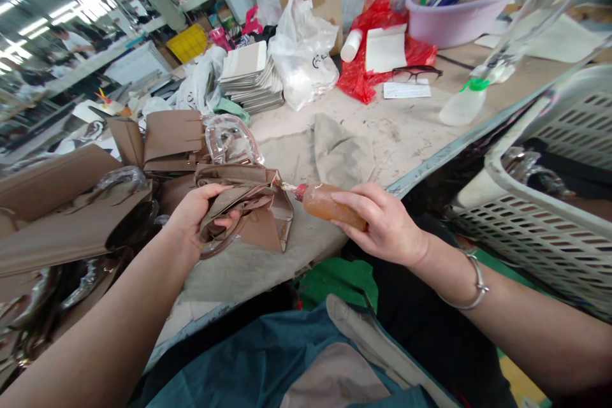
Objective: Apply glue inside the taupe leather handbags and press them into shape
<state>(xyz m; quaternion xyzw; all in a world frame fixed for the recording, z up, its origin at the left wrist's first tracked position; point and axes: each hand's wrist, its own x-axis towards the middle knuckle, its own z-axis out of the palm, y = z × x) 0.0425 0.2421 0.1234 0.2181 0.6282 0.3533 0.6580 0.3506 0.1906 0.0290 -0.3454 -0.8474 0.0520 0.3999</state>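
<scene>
My left hand point(203, 217) is closed around the soft inner cloth of a brown handbag point(265, 223) at the table's front edge. My right hand point(382, 220) grips an amber squeeze bottle point(322, 201) with a red collar. The bottle lies nearly level, and its pale nozzle meets the upper right edge of the bag; whether any glue comes out I cannot tell. Beneath the bag a grey cloth point(342, 146) covers part of the tabletop. Several more brown handbags point(52, 204) are piled to the left, some with handles wrapped in clear plastic.
A stack of flat panels point(253, 80), a white plastic bag point(303, 51) and a red plastic bag point(356, 83) stand along the back. Eyeglasses point(415, 73), a green-capped bottle point(463, 102) and a purple basin point(468, 19) are at the right. Beside the table is a white slotted basket point(549, 191).
</scene>
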